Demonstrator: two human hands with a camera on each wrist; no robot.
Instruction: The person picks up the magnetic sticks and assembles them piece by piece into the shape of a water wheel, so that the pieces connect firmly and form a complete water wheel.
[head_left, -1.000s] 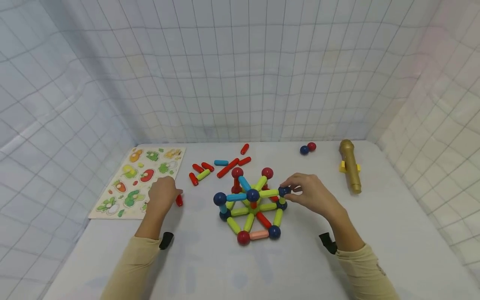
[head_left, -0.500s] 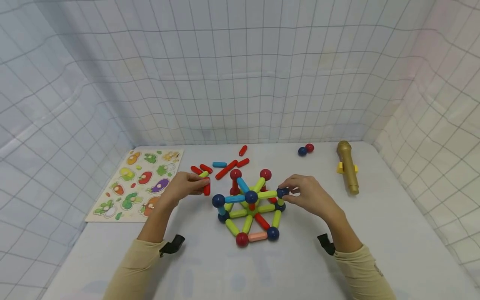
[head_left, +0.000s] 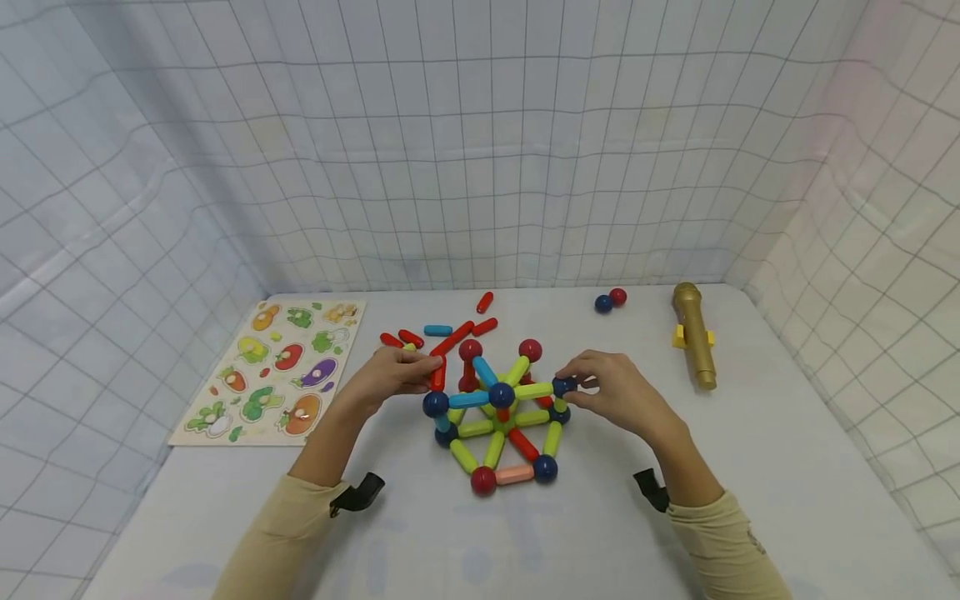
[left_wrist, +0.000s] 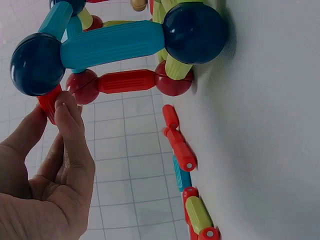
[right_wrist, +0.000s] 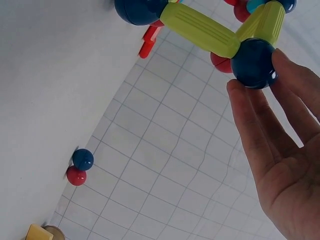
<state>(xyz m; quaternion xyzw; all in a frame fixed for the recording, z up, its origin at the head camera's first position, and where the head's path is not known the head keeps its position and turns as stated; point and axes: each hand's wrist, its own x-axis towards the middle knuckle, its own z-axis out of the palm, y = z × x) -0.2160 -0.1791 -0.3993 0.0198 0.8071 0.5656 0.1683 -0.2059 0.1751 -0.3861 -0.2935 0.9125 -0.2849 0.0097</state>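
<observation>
A frame of coloured rods and balls (head_left: 501, 395) stands mid-table, with a ring of balls on the table and more balls raised on upright rods. My left hand (head_left: 386, 377) pinches a red rod (head_left: 438, 375) between thumb and fingers. In the left wrist view one end of that red rod (left_wrist: 49, 106) meets the raised dark blue ball (left_wrist: 36, 64) at the frame's left corner. On the other side my right hand (head_left: 618, 390) grips a raised dark blue ball (right_wrist: 253, 63) with thumb and fingertips; green rods join that ball to the frame.
Several loose rods (head_left: 453, 337), mostly red, lie behind the frame. A board with vegetable pictures (head_left: 258, 425) is at the left. Further back on the right are a blue ball (head_left: 603, 304), a red ball (head_left: 618, 296) and a gold microphone-shaped toy (head_left: 697, 337). Gridded cloth walls surround the table.
My left hand has lifted the red rod from beside the picture board and carried it right to the frame's left corner ball. The right hand keeps its hold on the blue ball.
</observation>
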